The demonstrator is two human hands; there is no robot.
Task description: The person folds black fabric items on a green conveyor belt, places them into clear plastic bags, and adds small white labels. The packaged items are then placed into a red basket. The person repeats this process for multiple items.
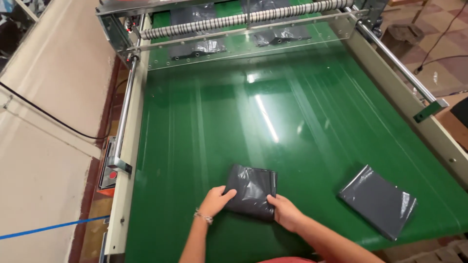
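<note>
Both hands, left (215, 201) and right (285, 212), grip a folded grey bag (252, 191); another bag (378, 200) seemingly flat nearby.

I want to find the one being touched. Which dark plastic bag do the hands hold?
The folded bag nearest the person: left hand and right hand grip it. The flat bag at right lies untouched.

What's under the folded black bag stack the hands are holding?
The green conveyor belt lies under the folded black bag stack. The left hand and right hand grip its near edge. Anything directly beneath is covered.
</note>
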